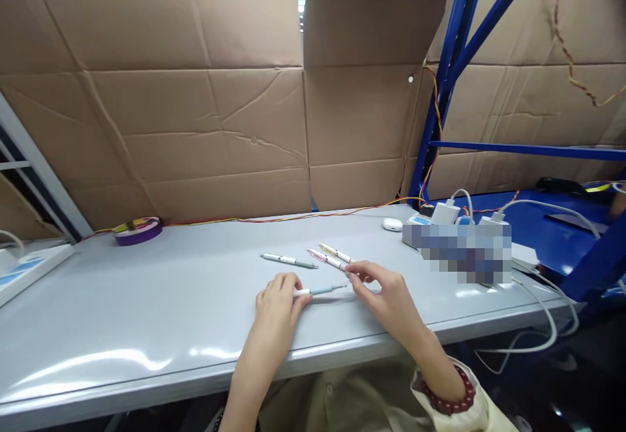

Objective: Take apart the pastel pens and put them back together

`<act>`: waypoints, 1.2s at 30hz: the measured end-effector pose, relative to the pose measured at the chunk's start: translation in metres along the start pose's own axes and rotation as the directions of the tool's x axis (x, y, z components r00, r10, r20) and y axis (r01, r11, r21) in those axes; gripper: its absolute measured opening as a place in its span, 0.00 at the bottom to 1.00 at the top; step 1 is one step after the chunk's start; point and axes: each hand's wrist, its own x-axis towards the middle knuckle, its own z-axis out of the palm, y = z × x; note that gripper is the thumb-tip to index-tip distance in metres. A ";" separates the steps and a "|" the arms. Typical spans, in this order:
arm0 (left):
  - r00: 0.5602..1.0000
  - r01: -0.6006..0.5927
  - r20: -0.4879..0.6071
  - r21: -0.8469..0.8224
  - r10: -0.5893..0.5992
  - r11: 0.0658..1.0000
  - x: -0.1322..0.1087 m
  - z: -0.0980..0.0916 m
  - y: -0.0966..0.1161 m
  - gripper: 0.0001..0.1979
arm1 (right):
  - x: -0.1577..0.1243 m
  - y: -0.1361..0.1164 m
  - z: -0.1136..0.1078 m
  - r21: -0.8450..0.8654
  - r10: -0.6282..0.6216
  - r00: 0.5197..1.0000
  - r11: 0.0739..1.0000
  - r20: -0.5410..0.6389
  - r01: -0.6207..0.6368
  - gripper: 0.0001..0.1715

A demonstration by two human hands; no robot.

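My left hand [280, 302] is closed around a white pen with a light blue grip [320, 290], held just above the table with its thin tip pointing right. Close to that tip, my right hand [379, 288] pinches thumb and forefinger together; a small greyish bit shows at the fingertips, too small to name. Behind my hands lies a white and grey-green pen [288, 260]. A pen with a pink part [327, 259] and one with a yellowish part [336, 251] lie side by side, their right ends near or behind my right fingers.
On the grey table [147, 302] a purple roll of tape [138, 231] sits at the back left. A white earbud case [392, 224], plugged chargers [445, 212] and a blurred-out patch are to the right. White cables [548, 334] hang over the front edge. Cardboard [195, 106] walls the back.
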 end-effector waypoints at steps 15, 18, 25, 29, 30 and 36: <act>0.993 -0.084 0.056 -0.230 0.100 0.970 -0.016 -0.010 0.012 0.09 | -0.007 -0.013 0.013 0.421 0.116 0.992 0.903 -0.054 -0.083 0.07; 0.991 -0.094 0.072 -0.195 0.110 0.976 -0.016 -0.011 0.012 0.09 | -0.003 -0.013 0.009 0.387 0.088 0.992 0.921 -0.088 -0.048 0.06; 0.994 -0.076 0.069 -0.157 0.088 0.985 -0.017 -0.010 0.013 0.12 | 0.024 -0.024 -0.012 0.312 -0.007 0.964 0.946 -0.265 0.092 0.05; 0.995 -0.059 0.066 -0.160 0.070 0.985 -0.016 -0.010 0.014 0.12 | 0.028 -0.023 -0.018 0.140 -0.222 0.973 0.967 0.055 0.213 0.05; 0.995 -0.058 0.071 -0.157 0.070 0.986 -0.016 -0.010 0.014 0.12 | 0.024 -0.018 -0.020 0.111 -0.239 0.963 0.968 0.127 0.225 0.05; 0.992 -0.064 0.097 -0.129 0.077 0.990 -0.016 -0.011 0.015 0.11 | -0.022 0.021 -0.033 0.118 -0.005 0.996 0.993 0.093 -0.006 0.05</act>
